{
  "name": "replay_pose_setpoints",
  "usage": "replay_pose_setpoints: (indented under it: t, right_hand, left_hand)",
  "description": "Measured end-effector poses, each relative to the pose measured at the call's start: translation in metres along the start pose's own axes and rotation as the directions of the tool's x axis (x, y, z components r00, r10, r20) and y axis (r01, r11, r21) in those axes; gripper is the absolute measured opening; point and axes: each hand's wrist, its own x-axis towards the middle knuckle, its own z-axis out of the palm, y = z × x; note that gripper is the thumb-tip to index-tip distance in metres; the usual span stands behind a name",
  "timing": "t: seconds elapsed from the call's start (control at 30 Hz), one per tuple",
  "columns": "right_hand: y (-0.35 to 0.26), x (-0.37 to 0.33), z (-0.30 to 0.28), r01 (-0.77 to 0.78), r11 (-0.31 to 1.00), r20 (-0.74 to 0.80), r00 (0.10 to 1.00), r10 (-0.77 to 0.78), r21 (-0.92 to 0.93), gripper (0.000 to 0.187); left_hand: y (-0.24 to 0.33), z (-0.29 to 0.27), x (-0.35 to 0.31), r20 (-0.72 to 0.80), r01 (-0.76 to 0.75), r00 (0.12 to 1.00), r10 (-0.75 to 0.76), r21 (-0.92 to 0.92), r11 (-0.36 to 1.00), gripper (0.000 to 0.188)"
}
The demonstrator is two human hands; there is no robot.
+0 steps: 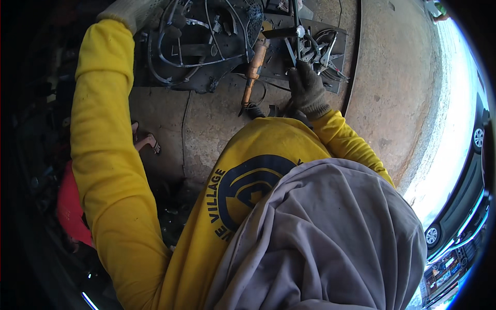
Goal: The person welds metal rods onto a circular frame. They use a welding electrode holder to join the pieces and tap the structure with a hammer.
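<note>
My left hand (135, 12), in a grey work glove, reaches to the upper left beside a bent metal rod frame (178, 63). Its fingers run into the dark clutter at the picture's top edge, so their grip is hidden. My right hand (308, 92), gloved too, is closed at the lower end of a thin dark metal bar (290, 50) that runs up over the worktable (281, 61). Between the hands lies an orange angle grinder (257, 61), its handle toward me. Locking pliers (326, 56) rest just beyond my right hand.
Coiled cable (328, 36) lies around the pliers, and a cord trails off the table's near edge. Concrete floor (392, 67) stretches to the right, toward a parked dark car (460, 181). A person in red (72, 206) is low at the left, with a sandalled foot (154, 143) showing.
</note>
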Motion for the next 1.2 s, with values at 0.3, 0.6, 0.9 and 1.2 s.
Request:
replay_pose_setpoints:
  t: [0.3,0.6,0.9,1.2]
  right_hand:
    - [0.071,-0.036,-0.036,-0.234,0.97,-0.205,0.948,0.243,0.065,0.027]
    - [0.088,-0.041,-0.039,-0.267,0.962,-0.176,0.951,0.254,-0.052,0.029]
    - [0.082,-0.047,-0.031,-0.241,0.969,-0.17,0.958,0.23,-0.048,0.024]
    - [0.072,-0.049,-0.038,-0.357,0.93,-0.136,0.921,0.366,0.084,0.026]
  left_hand:
    - [-0.053,-0.025,-0.086,0.203,0.192,0.978,0.053,-0.967,0.166,0.068]
    - [-0.05,-0.043,-0.119,0.163,0.159,0.986,0.031,-0.982,0.1,0.076]
    - [-0.046,-0.032,-0.121,0.216,0.221,0.975,0.061,-0.97,-0.099,0.072]
    - [-0.027,0.141,-0.089,-0.293,-0.288,0.956,-0.028,-0.911,-0.296,0.076]
